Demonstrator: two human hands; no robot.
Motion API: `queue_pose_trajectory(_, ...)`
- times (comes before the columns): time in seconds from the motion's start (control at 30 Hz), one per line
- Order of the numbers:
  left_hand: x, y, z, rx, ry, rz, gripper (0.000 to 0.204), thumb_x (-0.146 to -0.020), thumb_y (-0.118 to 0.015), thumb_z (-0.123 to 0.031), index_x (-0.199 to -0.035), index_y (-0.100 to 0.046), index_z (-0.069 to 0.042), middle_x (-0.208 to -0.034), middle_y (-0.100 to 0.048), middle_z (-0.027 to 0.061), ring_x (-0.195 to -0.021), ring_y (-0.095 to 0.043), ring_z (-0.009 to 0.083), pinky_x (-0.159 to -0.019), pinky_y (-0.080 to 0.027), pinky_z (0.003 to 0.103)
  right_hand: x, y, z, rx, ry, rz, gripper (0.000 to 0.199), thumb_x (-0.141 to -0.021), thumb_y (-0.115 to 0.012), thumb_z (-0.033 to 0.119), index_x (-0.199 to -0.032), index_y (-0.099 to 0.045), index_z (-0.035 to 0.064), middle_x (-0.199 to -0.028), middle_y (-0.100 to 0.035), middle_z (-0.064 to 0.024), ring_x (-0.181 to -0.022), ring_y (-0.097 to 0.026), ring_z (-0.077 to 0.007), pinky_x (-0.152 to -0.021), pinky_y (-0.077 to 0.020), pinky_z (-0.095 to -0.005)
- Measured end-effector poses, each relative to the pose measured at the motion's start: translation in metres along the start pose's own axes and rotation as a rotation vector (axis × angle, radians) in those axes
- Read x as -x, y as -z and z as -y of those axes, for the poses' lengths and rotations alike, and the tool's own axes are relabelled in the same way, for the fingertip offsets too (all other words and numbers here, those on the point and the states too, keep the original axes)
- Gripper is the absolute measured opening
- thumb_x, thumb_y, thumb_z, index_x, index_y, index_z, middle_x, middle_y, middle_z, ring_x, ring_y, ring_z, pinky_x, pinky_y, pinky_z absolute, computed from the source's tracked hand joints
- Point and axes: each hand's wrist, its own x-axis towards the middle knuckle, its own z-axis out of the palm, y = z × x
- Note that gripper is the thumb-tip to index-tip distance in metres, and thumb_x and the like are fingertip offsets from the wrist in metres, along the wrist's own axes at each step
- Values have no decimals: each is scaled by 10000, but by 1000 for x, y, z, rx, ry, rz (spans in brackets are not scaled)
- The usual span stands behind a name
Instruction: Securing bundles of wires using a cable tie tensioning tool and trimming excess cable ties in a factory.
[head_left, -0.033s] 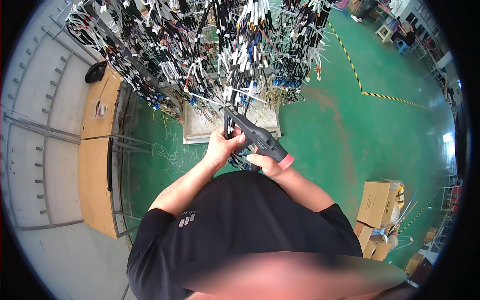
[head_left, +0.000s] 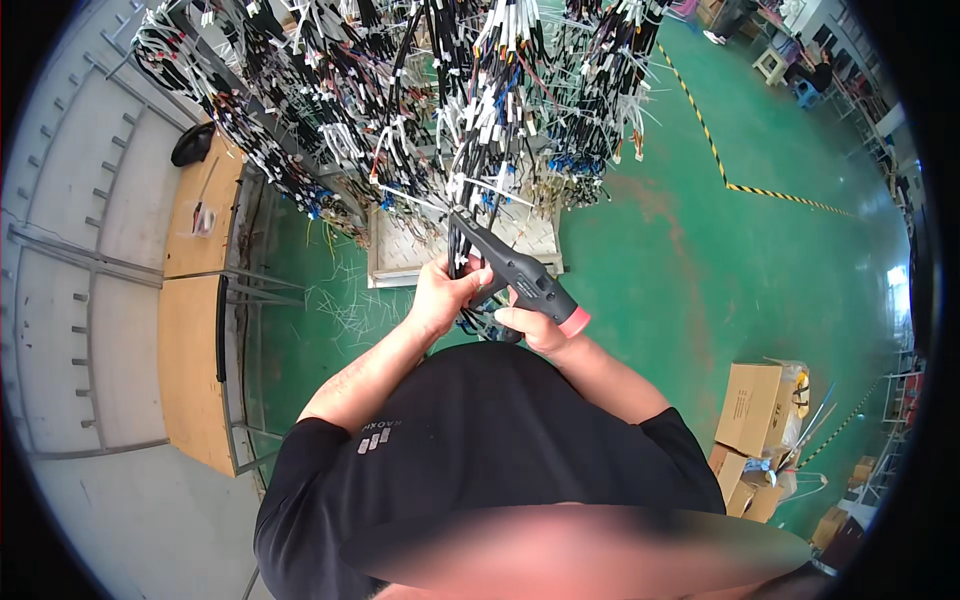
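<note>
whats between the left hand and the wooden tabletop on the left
In the head view: green floor strewn with thin pale strips toward the left hand, metal bars beside the tabletop.

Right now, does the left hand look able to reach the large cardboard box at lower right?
Probably not: the left hand holds the black cable bundle, and the right forearm lies between it and the large cardboard box.

Plain black T-shirt (head_left: 540, 430)
Short sleeves (head_left: 312, 450) above bare forearms (head_left: 375, 365); a small pale blocky print (head_left: 374, 440) marks its left side; left hand (head_left: 442, 298) and right hand (head_left: 532, 326) are bare.
</note>
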Motion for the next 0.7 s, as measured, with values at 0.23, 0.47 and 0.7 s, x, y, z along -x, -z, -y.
queue_pose_trajectory(0.23, 6, 31, -24, -72, 73, -44, 40, -943, -723, -36, -966, -699, -16, -726, -706, 94, -479, -454, 72, -456, -298, 237, -1, 45, 16, -40, 67, -203, 498, -877, -681, 22, -1366, -583, 20, -1294, -679, -135, -1248, -638, -233, -1086, -470, -394)
queue_pose_trajectory(0.47, 10, 75, -73, 167, 187, 287, 225, -887, -823, -174, -887, -681, 0, -624, -566, 37, -487, -461, 125, -588, -479, 361, -19, 112, -12, 69, -46, -134, 599, -945, -735, 75, -1508, -532, 64, -1344, -669, -77, -1258, -620, -193, -1083, -469, -373)
queue_pose_trajectory(0.7, 32, 62, -110, -268, 56, -38, 336, -1006, -721, -243, -749, -654, -38, -562, -589, 57, -466, -530, 162, -502, -427, 306, -65, 95, -16, 61, 47, 45, 528, -943, -725, 75, -1456, -600, 77, -1357, -668, -30, -1178, -597, -111, -1013, -468, -305)
